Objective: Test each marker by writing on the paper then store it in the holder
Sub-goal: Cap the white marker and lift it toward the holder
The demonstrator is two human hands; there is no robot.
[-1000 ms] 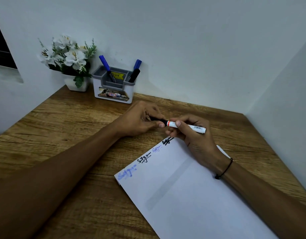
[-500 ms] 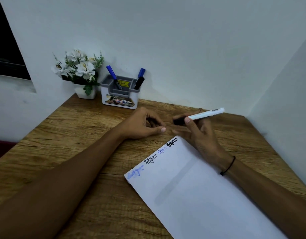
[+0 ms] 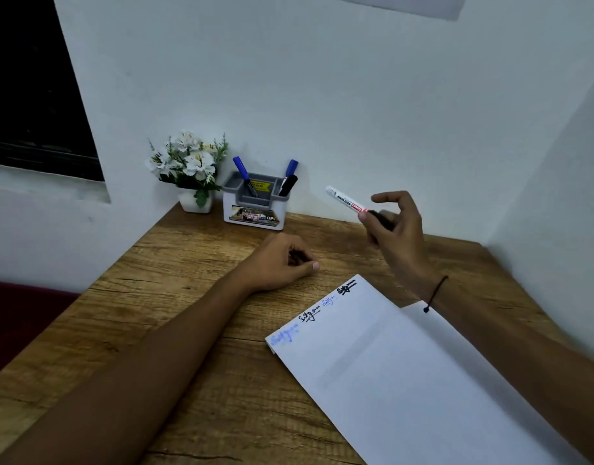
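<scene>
The right hand point(image 3: 394, 229) pinches the white marker point(image 3: 347, 201) by its dark end, raised off the table; the holder point(image 3: 255, 204) stands beyond and left of it. Aim into a free compartment (three markers already inside), then release. The left hand point(image 3: 282, 263) rests loosely curled; whether it holds anything, I cannot tell.

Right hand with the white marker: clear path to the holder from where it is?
Probably yes. The right hand holds the white marker raised to the right of the holder, with only bare desk between. The left hand rests lower, out of the way.
</scene>
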